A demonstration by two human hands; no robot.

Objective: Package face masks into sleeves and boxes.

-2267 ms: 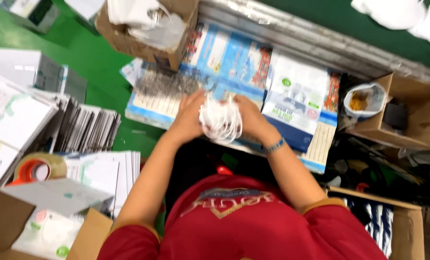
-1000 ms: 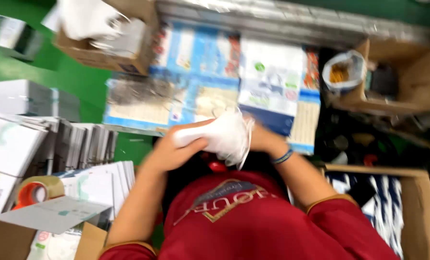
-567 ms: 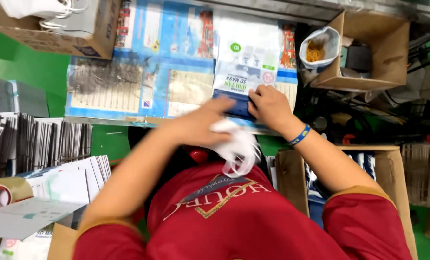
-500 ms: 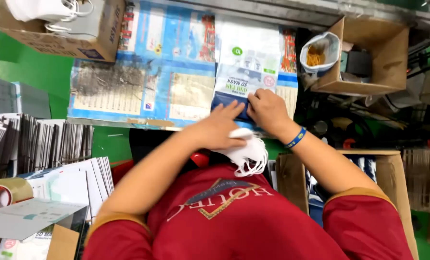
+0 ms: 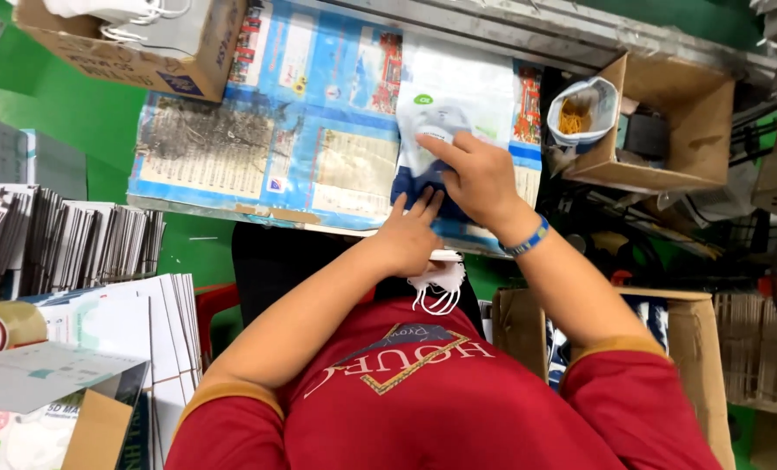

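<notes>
Work surface is a table covered in blue printed paper sheets, edge toward the person. On it, right of centre, lies a flat white-and-blue plastic pouch, glossy, thin, floppy; looks light and likely slippery, so it wants pinning flat or pinching at an edge rather than gripping mid-panel. Right hand lies on the pouch's lower half, fingers spread and pressing, nothing clasped. Left hand is at the table edge just below the pouch, fingers curled round soft white face masks with ear loops that dangle under the palm. Masks are limp, crushable; best taken by the body, loops snag. Left hand touches the right hand's heel.
</notes>
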